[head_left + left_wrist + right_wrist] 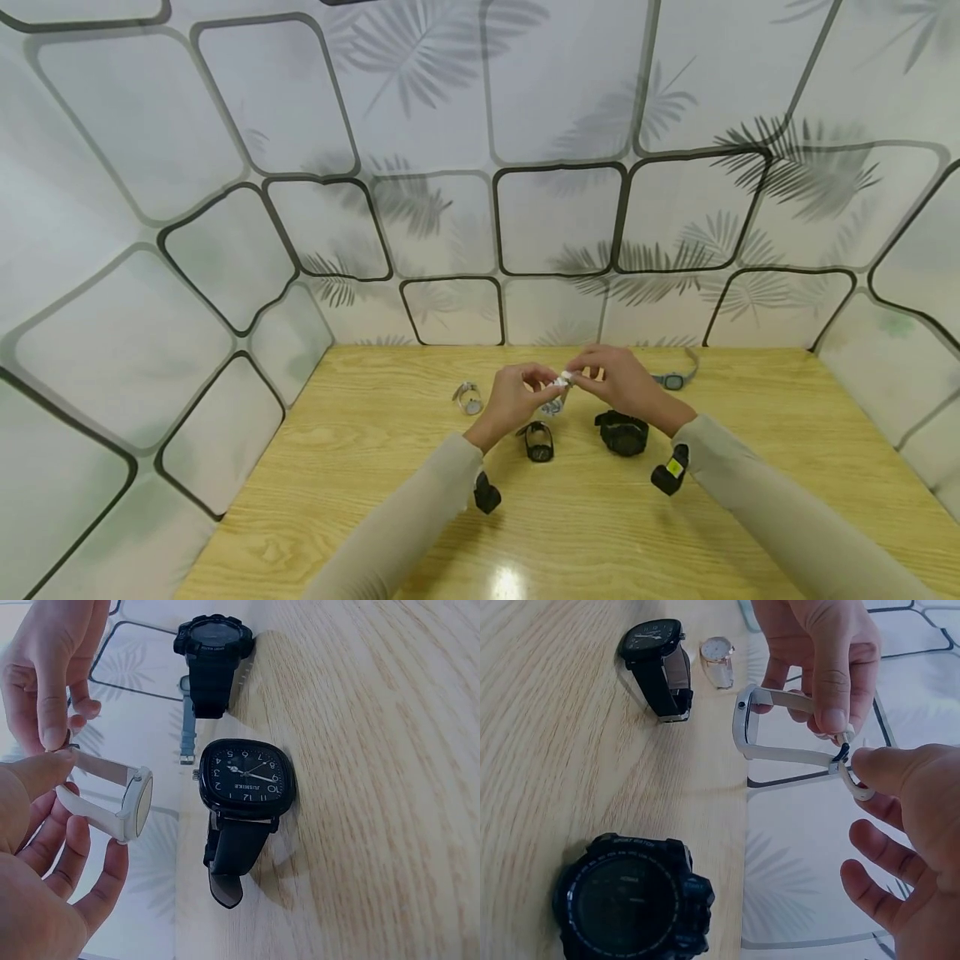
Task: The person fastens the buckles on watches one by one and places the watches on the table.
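Observation:
A white watch (136, 806) hangs face-down-table-side from both hands, its strap bent into a loop. Thumb and fingers of the left hand (516, 398) pinch one part of the white strap, close to the buckle (841, 756). From the other side, the right hand (621, 382) pinches the strap's end at that buckle between thumb and forefinger, its other fingers loosely bent. In the right wrist view the strap tip curls out under the right thumb (885, 769). Below the hands, a black square-faced watch (247, 780) stands on the table nearest the left hand.
A chunky black sports watch (624, 435) sits below the right wrist. Farther back lie a small pale-strapped watch (471, 402) at left and a blue-grey watch (673, 381) at right. The wooden table (360, 467) meets a patterned wall covering (450, 225) behind.

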Tool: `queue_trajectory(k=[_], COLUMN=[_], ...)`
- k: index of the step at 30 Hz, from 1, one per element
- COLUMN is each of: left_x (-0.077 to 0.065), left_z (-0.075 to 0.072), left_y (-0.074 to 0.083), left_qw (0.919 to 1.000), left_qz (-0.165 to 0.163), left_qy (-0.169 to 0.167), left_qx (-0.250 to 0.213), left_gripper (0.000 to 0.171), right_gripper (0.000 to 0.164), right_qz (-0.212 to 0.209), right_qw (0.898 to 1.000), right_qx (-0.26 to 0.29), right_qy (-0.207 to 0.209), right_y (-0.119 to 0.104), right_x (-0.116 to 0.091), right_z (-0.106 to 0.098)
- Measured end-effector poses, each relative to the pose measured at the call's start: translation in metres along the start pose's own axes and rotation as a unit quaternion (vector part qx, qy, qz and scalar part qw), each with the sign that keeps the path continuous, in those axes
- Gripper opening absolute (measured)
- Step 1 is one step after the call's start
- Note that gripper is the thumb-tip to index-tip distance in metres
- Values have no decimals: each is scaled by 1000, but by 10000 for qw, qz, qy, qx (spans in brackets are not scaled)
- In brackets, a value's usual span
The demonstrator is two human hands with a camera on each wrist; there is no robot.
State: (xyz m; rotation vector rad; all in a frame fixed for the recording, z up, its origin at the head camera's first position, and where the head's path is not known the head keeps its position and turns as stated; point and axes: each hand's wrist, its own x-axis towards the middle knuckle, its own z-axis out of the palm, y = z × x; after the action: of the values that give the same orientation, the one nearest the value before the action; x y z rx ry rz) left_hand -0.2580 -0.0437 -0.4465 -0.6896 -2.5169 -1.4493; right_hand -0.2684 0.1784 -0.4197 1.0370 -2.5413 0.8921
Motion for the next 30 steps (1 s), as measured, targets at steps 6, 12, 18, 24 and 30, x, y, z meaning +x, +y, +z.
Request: queue_trajectory(k=[6, 12, 18, 24, 30], left_x=[-1, -1, -1, -2, -1], left_z=[0, 1, 2, 2, 2], left_y=[-1, -3, -4, -3, -4], left_qw=[9999, 9999, 9999, 9999, 9999], left_qz=[82, 107, -43, -136, -141], left_qy=[-9, 3, 23, 15, 54], left_qx=[65, 125, 115, 73, -34], left_gripper=[11, 12, 11, 12, 13], right_gripper=[11, 11, 13, 13, 18], right_qz=[6, -71, -146, -101, 316], right_qw=[9994, 9984, 9990, 9999, 9987], right_qx=[-227, -400, -340, -75, 370], right_qy=[-266, -388, -248, -76, 177], right_y=[-1, -1, -1, 2, 6], right_x=[0, -2, -3, -6, -10], right_z=[0, 1, 5, 11, 14])
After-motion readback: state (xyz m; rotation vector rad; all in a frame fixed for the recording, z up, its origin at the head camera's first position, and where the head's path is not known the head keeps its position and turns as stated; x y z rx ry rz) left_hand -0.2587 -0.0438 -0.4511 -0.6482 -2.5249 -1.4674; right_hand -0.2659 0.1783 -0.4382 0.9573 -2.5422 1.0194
